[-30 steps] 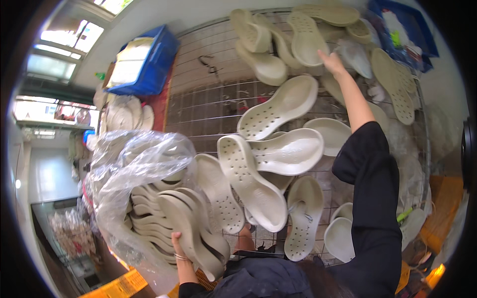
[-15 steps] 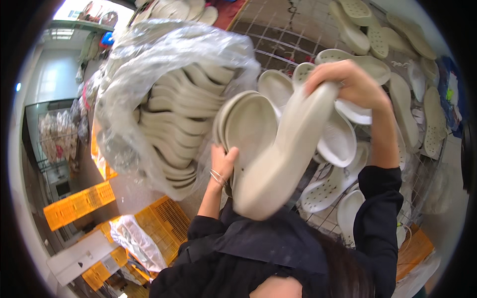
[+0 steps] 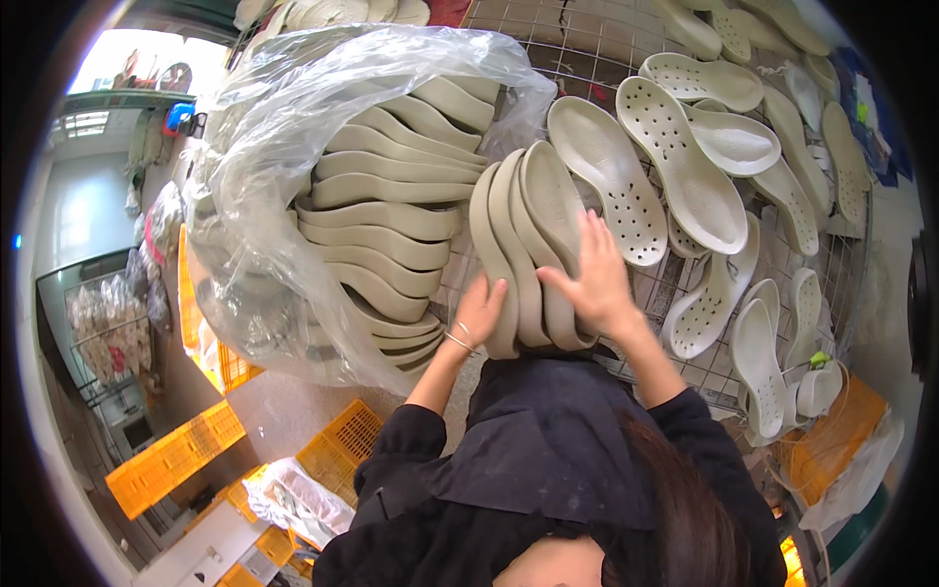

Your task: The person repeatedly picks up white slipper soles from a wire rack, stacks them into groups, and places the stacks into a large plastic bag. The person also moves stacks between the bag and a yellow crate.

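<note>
A small stack of beige shoe soles (image 3: 523,245) stands on edge in front of me, between my two hands. My left hand (image 3: 479,311) is closed around the stack's lower left side, its thumb on the sole edge and its other fingers partly hidden. My right hand (image 3: 599,279) lies open against the stack's right side, fingers stretched and thumb apart. Just to the left, a clear plastic bag (image 3: 245,205) gapes around packed rows of the same kind of soles (image 3: 391,201).
Loose perforated soles (image 3: 685,161) lie on a wire mesh rack (image 3: 587,49) at the right. Orange crates (image 3: 176,458) stand at the lower left, one near a white bag (image 3: 298,499). An orange-brown box (image 3: 836,435) is at the lower right.
The sole my right hand held raised has come down to the stack, and that hand now lies flat there. My left hand stays at the stack's left side. The view has shifted.
</note>
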### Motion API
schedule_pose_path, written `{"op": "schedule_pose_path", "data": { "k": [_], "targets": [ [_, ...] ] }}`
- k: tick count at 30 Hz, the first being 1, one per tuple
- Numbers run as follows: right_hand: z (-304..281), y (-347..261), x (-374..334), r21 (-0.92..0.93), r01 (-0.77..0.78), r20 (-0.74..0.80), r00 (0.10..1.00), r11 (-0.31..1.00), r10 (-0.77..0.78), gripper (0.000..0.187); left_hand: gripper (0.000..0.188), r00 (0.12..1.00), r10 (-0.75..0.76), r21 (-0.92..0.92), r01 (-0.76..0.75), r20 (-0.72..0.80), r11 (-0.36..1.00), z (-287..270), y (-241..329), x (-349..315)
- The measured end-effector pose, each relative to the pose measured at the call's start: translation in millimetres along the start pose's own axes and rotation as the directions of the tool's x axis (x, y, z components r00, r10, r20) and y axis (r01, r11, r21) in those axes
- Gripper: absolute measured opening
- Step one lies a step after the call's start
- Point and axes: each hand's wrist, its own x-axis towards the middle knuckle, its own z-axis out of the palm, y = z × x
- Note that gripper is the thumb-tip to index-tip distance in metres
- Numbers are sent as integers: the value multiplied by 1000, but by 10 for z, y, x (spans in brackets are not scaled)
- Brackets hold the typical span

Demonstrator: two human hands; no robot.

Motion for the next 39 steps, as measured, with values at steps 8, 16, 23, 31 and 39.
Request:
{"op": "schedule_pose_path", "data": {
  "k": [8,16,23,31,39],
  "targets": [
    [43,-417,398,-163,-145,-71,988,976,135,114,62,875,435,792,-417,215,446,-1164,886,213],
    [-651,-1140,1226,616,269,164,876,740,-454,99,77,911,-6,855,390,-413,341,-3093,1697,1542],
    [-709,-3038,3560,395,375,340,788,839,-513,73,10,982,188,-149,-184,17,972,-3757,3008,1422],
    [158,-3356,4100,61,447,265,855,893,-446,56,36,883,467,29,-468,36,883,-2995,2648,1264],
    [515,-3102,3625,-22,754,-130,649,656,-750,44,51,956,31,-354,-139,-293,925,-3491,2335,1379]
  ]
}}
